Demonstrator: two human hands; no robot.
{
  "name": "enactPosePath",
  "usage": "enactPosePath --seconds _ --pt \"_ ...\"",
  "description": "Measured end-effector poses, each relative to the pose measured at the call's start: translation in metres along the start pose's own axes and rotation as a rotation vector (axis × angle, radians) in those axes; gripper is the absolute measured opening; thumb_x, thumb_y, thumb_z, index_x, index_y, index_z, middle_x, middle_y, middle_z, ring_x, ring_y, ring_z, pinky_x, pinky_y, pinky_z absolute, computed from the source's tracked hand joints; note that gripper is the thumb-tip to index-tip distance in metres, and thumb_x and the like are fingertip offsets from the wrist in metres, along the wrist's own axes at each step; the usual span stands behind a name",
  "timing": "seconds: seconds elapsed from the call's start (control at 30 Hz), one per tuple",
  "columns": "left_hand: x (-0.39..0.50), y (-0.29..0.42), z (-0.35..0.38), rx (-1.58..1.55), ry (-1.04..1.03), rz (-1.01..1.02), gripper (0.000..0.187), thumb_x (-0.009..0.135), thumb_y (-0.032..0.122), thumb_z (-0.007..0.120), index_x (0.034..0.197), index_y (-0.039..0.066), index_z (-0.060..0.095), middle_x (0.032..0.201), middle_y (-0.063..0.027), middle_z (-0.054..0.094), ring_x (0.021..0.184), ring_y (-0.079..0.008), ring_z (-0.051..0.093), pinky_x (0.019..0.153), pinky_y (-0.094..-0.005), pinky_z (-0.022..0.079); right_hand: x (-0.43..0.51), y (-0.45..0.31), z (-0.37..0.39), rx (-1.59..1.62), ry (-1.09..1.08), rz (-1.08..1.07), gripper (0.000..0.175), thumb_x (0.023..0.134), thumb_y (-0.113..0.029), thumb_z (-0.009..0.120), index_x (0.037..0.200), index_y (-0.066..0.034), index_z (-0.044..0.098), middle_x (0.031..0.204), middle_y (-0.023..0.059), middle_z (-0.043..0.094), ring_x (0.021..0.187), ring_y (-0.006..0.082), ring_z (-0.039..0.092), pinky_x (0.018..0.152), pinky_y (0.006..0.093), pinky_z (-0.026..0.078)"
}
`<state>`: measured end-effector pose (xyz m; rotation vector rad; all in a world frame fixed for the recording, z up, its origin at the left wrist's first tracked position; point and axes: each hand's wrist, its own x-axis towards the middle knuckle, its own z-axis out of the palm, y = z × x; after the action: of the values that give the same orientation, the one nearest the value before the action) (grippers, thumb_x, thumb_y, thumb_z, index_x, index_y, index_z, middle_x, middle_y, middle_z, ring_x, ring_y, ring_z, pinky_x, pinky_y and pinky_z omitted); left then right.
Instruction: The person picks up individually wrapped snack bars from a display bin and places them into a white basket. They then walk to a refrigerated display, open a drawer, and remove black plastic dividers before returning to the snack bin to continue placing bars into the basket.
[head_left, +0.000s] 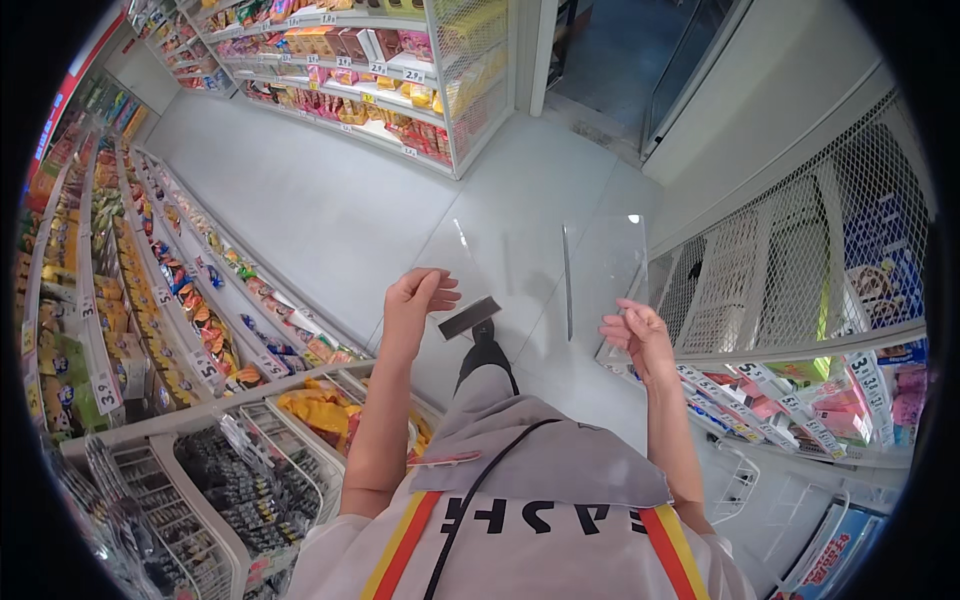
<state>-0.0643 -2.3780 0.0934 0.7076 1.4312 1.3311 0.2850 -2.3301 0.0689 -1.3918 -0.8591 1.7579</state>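
Note:
My left hand (422, 292) grips a clear plastic panel with its fingers curled. A short dark strip (469, 318) runs along the panel's lower edge, and the sheet is so transparent that its outline is hard to follow. My right hand (639, 330) pinches a second clear plastic panel (607, 255) near its lower right corner. A thin dark strip (567, 283) edges that panel on its left side. Both panels are held apart from each other, above the grey tiled floor (330, 187).
Shelves of packaged snacks (195, 300) line my left, beside a wire basket rack (225, 480). Another snack shelf (337, 67) stands ahead, near a doorway (615, 75). To my right is a mesh-sided shelf unit (780, 247). My shoe (484, 330) shows below.

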Motion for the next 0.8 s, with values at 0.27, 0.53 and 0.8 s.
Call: enactPosePath --seconds 0.27,0.53,0.8 --pt "0.249 0.006 0.037 -0.559 -0.267 -0.072 0.028 0.097 0.03 0.057 0.097 0.002 0.062 0.087 -0.0111 0.069 0.081 -0.0231 0.069 0.07 -0.0326 0.057 0.18 -0.132 0.008 0.446 -0.145 -0.156 0.027 0.097 -0.02 0.055 0.118 -0.0033 0.058 0.097 0.02 0.07 0.086 0.0304 0.07 0.074 0.0362 0.056" --pt "0.49 0.065 0.239 -0.588 -0.784 -0.271 0.026 0.094 0.03 0.062 0.093 0.005 0.065 0.109 -0.0089 0.061 0.109 -0.0272 0.059 0.089 -0.0402 0.05 0.347 -0.214 -0.054 0.544 0.057 -0.269 0.025 0.098 -0.018 0.054 0.116 -0.0018 0.06 0.097 0.0187 0.07 0.087 0.0275 0.07 0.077 0.0369 0.055" --pt "0.712 0.089 0.384 -0.536 -0.729 -0.287 0.028 0.088 0.034 0.068 0.095 0.007 0.067 0.141 -0.0104 0.046 0.13 -0.0304 0.043 0.105 -0.0512 0.037 0.601 -0.377 -0.111 0.461 -0.094 -0.211 0.028 0.098 -0.018 0.052 0.119 -0.0001 0.059 0.098 0.0186 0.069 0.091 0.0282 0.069 0.083 0.0386 0.053"
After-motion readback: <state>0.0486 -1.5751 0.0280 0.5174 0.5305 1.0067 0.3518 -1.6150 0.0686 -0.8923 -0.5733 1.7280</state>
